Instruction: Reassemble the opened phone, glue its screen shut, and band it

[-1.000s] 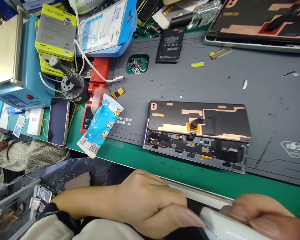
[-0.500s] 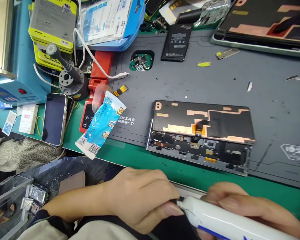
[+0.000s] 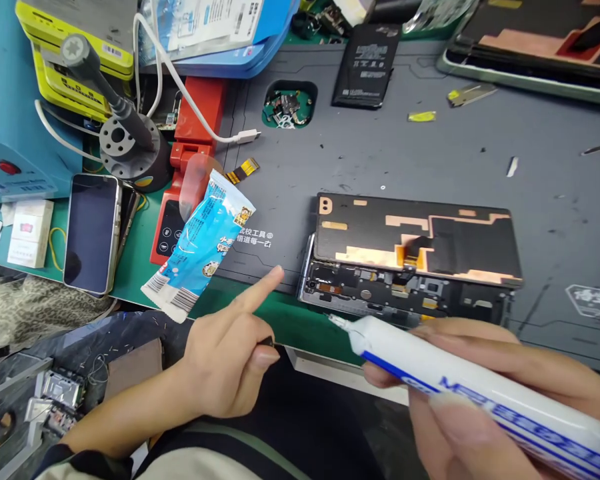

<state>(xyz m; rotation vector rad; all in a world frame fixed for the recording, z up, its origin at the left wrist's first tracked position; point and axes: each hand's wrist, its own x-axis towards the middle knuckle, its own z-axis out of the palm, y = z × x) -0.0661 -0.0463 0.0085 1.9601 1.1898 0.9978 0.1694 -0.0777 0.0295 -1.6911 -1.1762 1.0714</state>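
Grey matting (image 3: 430, 157) beyond the right hand (image 3: 475, 437) is carrying a phone (image 3: 470, 243), opening done, reclosing apparently outstanding, while that hand is gripping an uncapped white tube (image 3: 495, 393) and the left hand (image 3: 225, 357) is pinching a small dark piece (image 3: 267, 341), possibly its cap.

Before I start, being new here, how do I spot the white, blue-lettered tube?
On the grey mat, near side, lies an opened black phone with coppery patches. In front of it, the right hand holds the white, blue-lettered tube. Its narrow nozzle sets it apart from the blue-and-white packet.
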